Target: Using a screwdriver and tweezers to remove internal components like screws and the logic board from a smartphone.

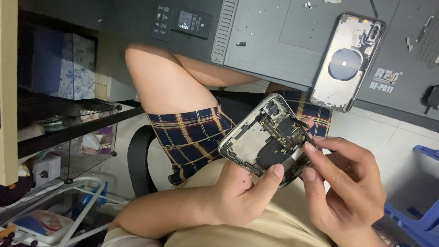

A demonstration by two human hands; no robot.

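My left hand (242,190) holds an opened phone housing (267,137) from below, with the thumb lying on its lower edge. Circuit boards and a dark round coil show inside it. My right hand (343,183) pinches at the housing's right edge, fingertips on a small dark part near the board. The phone is held over my lap, below the desk edge. A second, empty phone housing (347,61) with a dark round coil lies on the grey work mat (270,41) on the desk.
A black phone battery (191,24) and small loose screws lie on the mat. A wire shelf (68,137) with boxes and clutter stands at the left. A black chair edge (137,160) and a blue plastic stool (420,215) flank my legs.
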